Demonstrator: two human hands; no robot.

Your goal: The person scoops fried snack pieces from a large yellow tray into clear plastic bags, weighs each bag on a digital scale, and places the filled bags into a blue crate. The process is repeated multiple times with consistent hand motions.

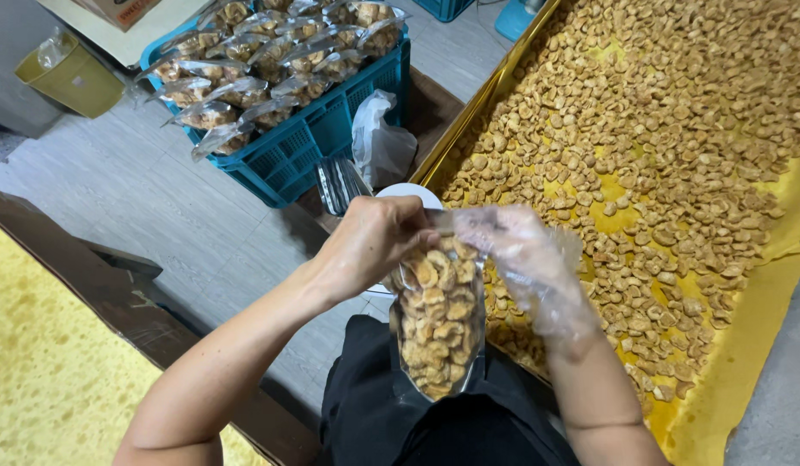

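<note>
The left hand (374,242), bare, is pinching the top edge of a clear pouch (439,324) filled with golden snack pieces. The right hand (529,259), in a thin plastic glove, is gripping the same top edge. The pouch is hanging upright over the person's lap, just beside the tray (745,345) of loose pieces. A blue crate (313,142) of filled bags is sitting well apart.

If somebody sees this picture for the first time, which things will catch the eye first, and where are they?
In the centre, the left hand and the gloved right hand hold the top of a clear pouch full of golden snack pieces. To the right, a big yellow tray is covered with loose pieces of the same snack. At the top left, a blue crate holds many filled pouches.
</note>
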